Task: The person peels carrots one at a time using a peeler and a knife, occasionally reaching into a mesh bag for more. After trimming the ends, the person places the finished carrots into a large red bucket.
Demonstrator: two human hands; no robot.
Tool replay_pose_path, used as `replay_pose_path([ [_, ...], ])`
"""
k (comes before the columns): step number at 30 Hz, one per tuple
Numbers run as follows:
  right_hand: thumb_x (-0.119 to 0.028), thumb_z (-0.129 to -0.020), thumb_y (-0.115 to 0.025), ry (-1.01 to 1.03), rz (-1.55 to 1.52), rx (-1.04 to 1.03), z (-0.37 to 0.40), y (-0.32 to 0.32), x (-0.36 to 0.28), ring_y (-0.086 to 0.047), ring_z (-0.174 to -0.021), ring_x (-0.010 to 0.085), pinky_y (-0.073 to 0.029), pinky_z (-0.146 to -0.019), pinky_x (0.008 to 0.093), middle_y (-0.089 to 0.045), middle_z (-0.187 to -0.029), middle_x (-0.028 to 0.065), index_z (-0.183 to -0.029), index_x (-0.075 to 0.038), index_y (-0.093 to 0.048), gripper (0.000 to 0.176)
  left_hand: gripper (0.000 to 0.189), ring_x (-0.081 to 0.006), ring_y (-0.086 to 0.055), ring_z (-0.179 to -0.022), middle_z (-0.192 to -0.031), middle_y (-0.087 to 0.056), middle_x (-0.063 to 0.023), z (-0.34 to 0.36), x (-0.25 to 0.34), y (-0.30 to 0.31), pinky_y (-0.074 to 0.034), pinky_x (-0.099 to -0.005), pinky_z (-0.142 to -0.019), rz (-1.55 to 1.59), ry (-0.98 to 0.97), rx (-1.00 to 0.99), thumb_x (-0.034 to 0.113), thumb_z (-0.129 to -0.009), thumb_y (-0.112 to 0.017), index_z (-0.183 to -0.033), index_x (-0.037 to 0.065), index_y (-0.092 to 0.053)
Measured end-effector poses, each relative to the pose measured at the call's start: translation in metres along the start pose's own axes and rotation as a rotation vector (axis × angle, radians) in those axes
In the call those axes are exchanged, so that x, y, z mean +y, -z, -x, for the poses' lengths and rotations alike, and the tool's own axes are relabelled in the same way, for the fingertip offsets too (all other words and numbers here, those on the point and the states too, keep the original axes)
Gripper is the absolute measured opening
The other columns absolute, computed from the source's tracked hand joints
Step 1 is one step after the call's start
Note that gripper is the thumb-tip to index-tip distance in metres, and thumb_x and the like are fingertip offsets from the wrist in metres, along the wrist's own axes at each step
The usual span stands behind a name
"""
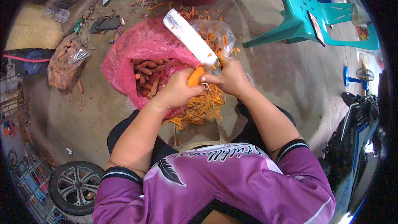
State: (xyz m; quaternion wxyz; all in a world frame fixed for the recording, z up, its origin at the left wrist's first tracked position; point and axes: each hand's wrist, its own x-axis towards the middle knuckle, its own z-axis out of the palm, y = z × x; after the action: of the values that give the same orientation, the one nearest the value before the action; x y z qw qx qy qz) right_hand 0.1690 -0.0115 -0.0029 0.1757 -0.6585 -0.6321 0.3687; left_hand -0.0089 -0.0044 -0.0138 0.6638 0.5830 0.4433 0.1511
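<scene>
Knife (pixel 188 37) in right hand (pixel 230 79) lays edge against carrot (pixel 195 76) in left hand (pixel 178 90).

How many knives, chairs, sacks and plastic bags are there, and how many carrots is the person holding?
Knife: 1
Teal plastic chair: 1
Pink mesh sack: 1
Clear plastic bags: 2
Carrot, held: 1
Total: 6

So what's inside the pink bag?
Unpeeled carrots lie piled at the open mouth of the pink net bag. How many lie deeper is hidden by the netting, and the left hand, holding a peeled carrot, covers the near edge.
</scene>
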Motion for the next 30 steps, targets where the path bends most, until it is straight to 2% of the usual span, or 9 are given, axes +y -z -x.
replay_pose_path([
  [3, -0.056, -0.054, -0.069, -0.033, 0.084, -0.035, 0.001, 0.001, -0.006, -0.059, -0.066, 0.0328, -0.046, -0.058, 0.0389, -0.059, -0.068, 0.0198, -0.087, 0.000, -0.058, 0.065, 0.030, -0.0120, -0.053, -0.068, -0.076, -0.056, -0.0063, -0.004, -0.010, -0.001, -0.043, -0.0258, -0.059, 0.020, -0.075, -0.007, 0.014, -0.067, -0.061, -0.091, -0.003, -0.052],
  [6, -0.054, -0.061, -0.065, 0.024, -0.036, -0.025, 0.000, -0.008, 0.005, -0.059, -0.063, 0.0296, -0.045, -0.057, 0.0378, -0.058, -0.067, 0.0183, -0.086, 0.000, -0.059, 0.060, 0.029, -0.0102, -0.052, -0.064, -0.076, -0.055, -0.0038, 0.001, 0.014, 0.004, -0.042, -0.0242, -0.054, -0.014, 0.187, -0.050, 0.014, -0.070, -0.061, -0.093, -0.002, -0.052],
  [7, -0.053, -0.064, -0.064, 0.057, -0.112, -0.015, -0.002, -0.009, 0.005, -0.059, -0.062, 0.0280, -0.045, -0.056, 0.0372, -0.059, -0.066, 0.0175, -0.086, 0.000, -0.059, 0.057, 0.029, -0.0093, -0.051, -0.062, -0.075, -0.054, -0.0029, 0.001, 0.012, 0.003, -0.041, -0.0237, -0.052, 0.037, 0.150, -0.040, 0.014, -0.071, -0.061, -0.093, -0.002, -0.052],
  [10, -0.048, -0.071, -0.060, -0.041, -0.309, -0.190, -0.003, -0.003, 0.001, -0.058, -0.059, 0.0212, -0.044, -0.055, 0.0345, -0.059, -0.065, 0.0138, -0.083, 0.000, -0.059, 0.051, 0.028, -0.0070, -0.049, -0.057, -0.073, -0.052, -0.0003, 0.000, 0.005, 0.002, -0.040, -0.0219, -0.048, 0.267, 0.105, -0.061, 0.015, -0.075, -0.061, -0.096, 0.000, -0.051],
  [13, -0.041, -0.075, -0.058, -0.354, -0.673, -0.273, -0.014, 0.004, 0.016, -0.046, -0.044, 0.0128, -0.038, -0.041, 0.0274, -0.048, -0.055, 0.0038, -0.079, -0.001, -0.055, 0.040, 0.026, -0.0055, -0.047, -0.054, -0.070, -0.049, 0.0017, 0.002, 0.007, 0.007, -0.039, -0.0197, -0.046, 0.551, 0.178, -0.156, 0.015, -0.078, -0.059, -0.099, 0.003, -0.051],
  [16, -0.047, -0.070, -0.063, -0.220, -0.436, -0.116, -0.014, 0.011, 0.014, -0.056, -0.062, 0.0178, -0.044, -0.056, 0.0327, -0.059, -0.067, 0.0112, -0.085, 0.001, -0.057, 0.051, 0.025, -0.0046, -0.046, -0.055, -0.068, -0.048, 0.0021, 0.003, 0.010, 0.008, -0.038, -0.0175, -0.046, 0.617, 0.184, -0.188, 0.015, -0.079, -0.058, -0.100, 0.004, -0.051],
  [20, -0.051, -0.055, -0.072, 0.121, -0.279, 0.055, -0.007, 0.006, 0.009, -0.060, -0.069, 0.0235, -0.046, -0.062, 0.0342, -0.061, -0.075, 0.0146, -0.090, 0.002, -0.056, 0.065, 0.028, -0.0050, -0.045, -0.054, -0.067, -0.047, 0.0015, 0.000, 0.004, 0.007, -0.036, -0.0165, -0.046, 0.685, 0.120, -0.216, 0.016, -0.080, -0.057, -0.104, 0.004, -0.048],
  [27, -0.046, -0.061, -0.070, 0.137, -0.173, -0.062, 0.000, 0.003, 0.005, -0.060, -0.068, 0.0243, -0.046, -0.062, 0.0352, -0.061, -0.074, 0.0157, -0.089, 0.003, -0.057, 0.058, 0.035, -0.0047, -0.044, -0.059, -0.074, -0.049, 0.0005, 0.002, 0.001, 0.009, -0.035, -0.0163, -0.048, 0.786, 0.135, -0.335, 0.017, -0.080, -0.058, -0.110, 0.004, -0.045],
  [30, -0.043, -0.064, -0.069, -0.008, -0.368, -0.139, -0.003, 0.001, 0.011, -0.060, -0.068, 0.0224, -0.046, -0.062, 0.0348, -0.061, -0.074, 0.0147, -0.087, 0.003, -0.058, 0.053, 0.034, -0.0057, -0.048, -0.070, -0.084, -0.051, 0.0000, -0.001, 0.002, 0.001, -0.041, -0.0185, -0.058, 0.653, 0.031, -0.154, 0.015, -0.081, -0.056, -0.110, 0.002, -0.045],
])
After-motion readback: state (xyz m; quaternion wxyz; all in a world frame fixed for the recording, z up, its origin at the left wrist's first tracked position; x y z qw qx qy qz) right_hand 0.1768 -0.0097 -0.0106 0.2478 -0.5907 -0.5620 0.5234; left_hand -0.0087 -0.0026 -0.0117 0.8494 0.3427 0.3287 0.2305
